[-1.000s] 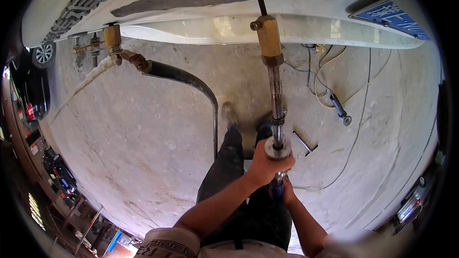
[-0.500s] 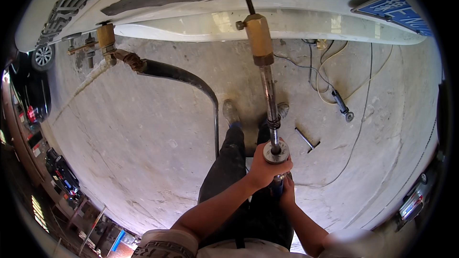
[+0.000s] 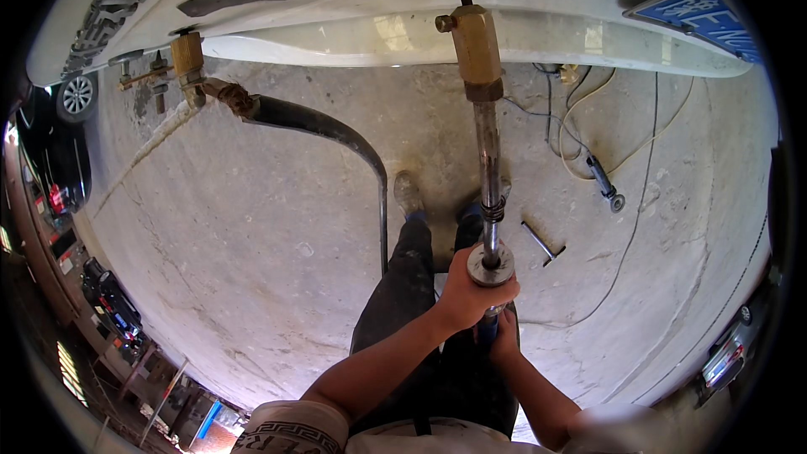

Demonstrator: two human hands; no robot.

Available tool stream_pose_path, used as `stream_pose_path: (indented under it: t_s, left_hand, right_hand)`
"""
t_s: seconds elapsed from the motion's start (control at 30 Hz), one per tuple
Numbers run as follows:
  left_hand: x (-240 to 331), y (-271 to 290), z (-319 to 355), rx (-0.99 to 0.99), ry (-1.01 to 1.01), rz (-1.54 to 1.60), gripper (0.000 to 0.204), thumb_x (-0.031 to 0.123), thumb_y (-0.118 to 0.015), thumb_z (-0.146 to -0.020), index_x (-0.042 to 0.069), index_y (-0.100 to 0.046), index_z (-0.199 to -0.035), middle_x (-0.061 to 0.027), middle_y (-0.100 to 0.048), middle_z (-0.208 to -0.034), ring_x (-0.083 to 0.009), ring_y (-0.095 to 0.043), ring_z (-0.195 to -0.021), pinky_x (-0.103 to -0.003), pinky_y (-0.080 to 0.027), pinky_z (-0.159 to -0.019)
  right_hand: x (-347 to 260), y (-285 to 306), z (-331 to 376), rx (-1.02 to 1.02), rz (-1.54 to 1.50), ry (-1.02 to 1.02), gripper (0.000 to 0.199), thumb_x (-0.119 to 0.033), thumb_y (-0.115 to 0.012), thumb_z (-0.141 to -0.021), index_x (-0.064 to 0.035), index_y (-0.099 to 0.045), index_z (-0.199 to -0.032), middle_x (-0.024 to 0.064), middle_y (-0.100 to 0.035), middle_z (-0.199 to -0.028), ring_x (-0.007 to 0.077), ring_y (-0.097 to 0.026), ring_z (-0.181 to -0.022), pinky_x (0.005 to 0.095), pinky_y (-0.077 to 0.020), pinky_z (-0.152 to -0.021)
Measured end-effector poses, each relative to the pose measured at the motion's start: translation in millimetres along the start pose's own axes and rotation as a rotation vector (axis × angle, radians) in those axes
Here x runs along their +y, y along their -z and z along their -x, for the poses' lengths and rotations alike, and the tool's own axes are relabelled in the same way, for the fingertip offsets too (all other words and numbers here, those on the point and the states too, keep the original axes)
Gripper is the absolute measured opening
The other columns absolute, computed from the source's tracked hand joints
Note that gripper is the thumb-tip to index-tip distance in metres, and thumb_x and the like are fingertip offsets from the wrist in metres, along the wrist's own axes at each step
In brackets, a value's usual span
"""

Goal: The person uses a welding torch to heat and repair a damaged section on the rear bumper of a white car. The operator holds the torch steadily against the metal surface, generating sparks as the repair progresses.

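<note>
The person stands on a concrete floor (image 3: pixel 252 286) facing the white body panel (image 3: pixel 353 38) of a vehicle and works a long slide-hammer puller (image 3: pixel 486 160). The left hand (image 3: pixel 469 290) is clenched around the steel shaft just under the round stop disc (image 3: pixel 492 265). The right hand (image 3: pixel 503 343) sits lower, wrapped on the blue handle end, though how firmly it closes cannot be told because the left hand covers most of it. The tool runs from the hands up to the panel, with its brass-coloured weight (image 3: pixel 477 50) resting high on the shaft, close to the panel.

Judgement: good practice here calls for keeping the shaft square to the panel, both wrists in line with it, and fingers clear of the weight's travel. Feet look well apart for balance. A black hose (image 3: pixel 336 130), cables (image 3: pixel 588 143) and an L-shaped wrench (image 3: pixel 542 244) lie near the shoes, a likely trip hazard.
</note>
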State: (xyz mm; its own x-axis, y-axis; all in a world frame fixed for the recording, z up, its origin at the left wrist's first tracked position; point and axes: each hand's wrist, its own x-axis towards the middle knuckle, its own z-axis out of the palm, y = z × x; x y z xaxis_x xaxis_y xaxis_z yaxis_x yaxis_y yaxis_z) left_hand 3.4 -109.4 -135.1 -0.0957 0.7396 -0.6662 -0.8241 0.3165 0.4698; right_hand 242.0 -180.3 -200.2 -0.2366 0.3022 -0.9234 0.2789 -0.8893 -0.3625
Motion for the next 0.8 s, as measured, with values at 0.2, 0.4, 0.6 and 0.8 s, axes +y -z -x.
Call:
stream_pose_path:
  t_s: [0.2, 0.4, 0.6, 0.8]
  left_hand:
    - [2.8, 1.0, -0.5, -0.001, -0.005, -0.045, 0.017, 0.0, -0.071, -0.075, 0.002, -0.057, -0.084, -0.0057, -0.062, -0.075, -0.0126, -0.061, -0.065, -0.028, -0.051, -0.061]
    - [3.6, 1.8, 0.5, 0.004, 0.005, -0.026, 0.017, 0.0, -0.071, -0.076, 0.002, -0.057, -0.085, -0.0057, -0.062, -0.075, -0.0128, -0.062, -0.065, -0.029, -0.051, -0.062]
    - [-0.5, 4.1, 0.3, -0.005, 0.003, -0.009, 0.019, 0.0, -0.073, -0.077, 0.005, -0.058, -0.087, -0.0007, -0.061, -0.075, -0.0081, -0.058, -0.066, -0.026, -0.048, -0.062]
    - [10.9, 2.6, -3.8, -0.008, -0.049, -0.004, 0.019, 0.001, -0.073, -0.077, 0.004, -0.059, -0.089, -0.0012, -0.062, -0.076, -0.0094, -0.06, -0.068, -0.026, -0.048, -0.062]
  right_hand:
    - [-11.3, -6.0, 1.7, -0.022, -0.011, -0.05, 0.048, -0.051, -0.044, -0.099, -0.0046, -0.057, -0.096, 0.0077, -0.061, -0.071, 0.0183, -0.06, -0.055, 0.03, -0.0472, -0.048]
    - [3.0, 1.2, -2.0, -0.008, 0.023, -0.023, 0.046, -0.049, -0.044, -0.099, -0.0047, -0.056, -0.097, 0.0078, -0.061, -0.071, 0.0187, -0.06, -0.055, 0.0302, -0.0475, -0.048]
    - [2.6, 0.6, -0.9, 0.025, 0.017, -0.06, 0.045, -0.048, -0.044, -0.099, -0.0046, -0.056, -0.099, 0.0084, -0.062, -0.073, 0.0192, -0.061, -0.056, 0.0307, -0.0481, -0.049]
    - [16.7, 8.8, -6.2, 0.008, 0.074, -0.03, 0.044, -0.047, -0.044, -0.1, -0.0042, -0.056, -0.1, 0.0094, -0.062, -0.073, 0.0199, -0.06, -0.055, 0.0318, -0.0484, -0.048]
